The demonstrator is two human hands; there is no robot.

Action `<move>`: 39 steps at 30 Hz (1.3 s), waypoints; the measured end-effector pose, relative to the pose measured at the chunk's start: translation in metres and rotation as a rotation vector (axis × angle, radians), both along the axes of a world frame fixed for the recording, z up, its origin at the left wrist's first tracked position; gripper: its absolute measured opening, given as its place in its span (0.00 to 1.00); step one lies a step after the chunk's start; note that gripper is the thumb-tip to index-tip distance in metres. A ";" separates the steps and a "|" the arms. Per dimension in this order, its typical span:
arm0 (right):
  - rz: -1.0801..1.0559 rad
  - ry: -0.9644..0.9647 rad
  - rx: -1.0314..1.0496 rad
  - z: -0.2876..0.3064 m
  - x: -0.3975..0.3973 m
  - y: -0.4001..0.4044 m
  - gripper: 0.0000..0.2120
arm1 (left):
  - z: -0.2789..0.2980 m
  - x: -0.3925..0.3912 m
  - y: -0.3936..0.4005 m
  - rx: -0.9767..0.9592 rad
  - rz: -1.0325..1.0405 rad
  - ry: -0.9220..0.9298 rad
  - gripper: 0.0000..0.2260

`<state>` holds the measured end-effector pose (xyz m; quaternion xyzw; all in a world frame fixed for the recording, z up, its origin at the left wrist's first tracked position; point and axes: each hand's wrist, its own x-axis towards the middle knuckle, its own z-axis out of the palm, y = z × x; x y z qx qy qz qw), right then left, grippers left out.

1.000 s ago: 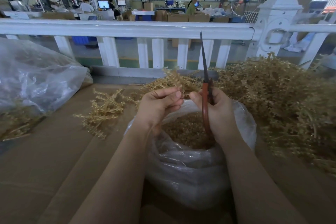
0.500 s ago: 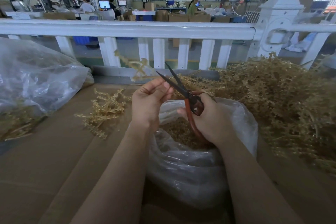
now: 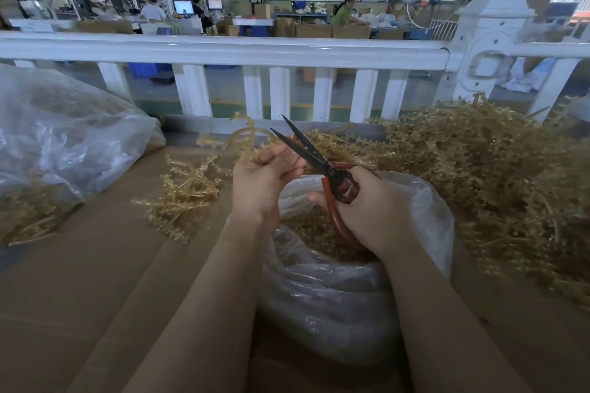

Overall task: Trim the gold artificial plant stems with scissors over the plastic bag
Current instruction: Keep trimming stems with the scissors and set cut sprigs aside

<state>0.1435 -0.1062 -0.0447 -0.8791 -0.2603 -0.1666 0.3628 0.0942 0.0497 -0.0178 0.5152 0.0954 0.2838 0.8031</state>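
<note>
Two hands worked above one open plastic bag (image 3: 335,303) of gold trimmings, which sat on the cardboard-covered counter (image 3: 95,281). The left hand (image 3: 260,183) pinched one gold stem (image 3: 245,140) that curled up beyond the bag's far rim. The right hand (image 3: 370,207), over the bag's mouth, gripped the red handles of one pair of scissors (image 3: 319,166), blades parted and pointing toward the stem. One small cut bunch (image 3: 185,188) lay left of the bag, one large gold heap (image 3: 495,175) right of it, and a second clear bag (image 3: 64,137) farther left
</note>
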 end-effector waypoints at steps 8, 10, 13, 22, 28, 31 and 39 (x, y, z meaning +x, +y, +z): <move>-0.020 -0.018 -0.013 0.001 0.000 -0.001 0.27 | 0.000 0.000 0.001 0.057 0.002 0.013 0.06; -0.026 -0.034 -0.020 0.001 0.000 -0.001 0.27 | 0.000 -0.001 0.002 0.049 0.000 0.015 0.06; -0.021 -0.054 -0.026 0.001 -0.001 0.000 0.28 | 0.000 -0.001 0.002 0.051 0.002 0.018 0.07; -0.005 -0.042 -0.041 0.002 0.000 0.000 0.28 | -0.001 -0.002 0.004 0.108 0.022 0.005 0.10; -0.018 -0.081 -0.033 0.000 0.000 0.000 0.29 | -0.001 -0.002 0.005 0.141 0.038 -0.006 0.07; -0.021 -0.106 -0.027 -0.002 0.002 0.001 0.26 | -0.001 -0.002 0.005 0.139 0.038 -0.018 0.07; 0.016 -0.080 0.001 -0.002 0.001 0.002 0.27 | -0.003 -0.001 0.010 0.187 0.059 0.004 0.08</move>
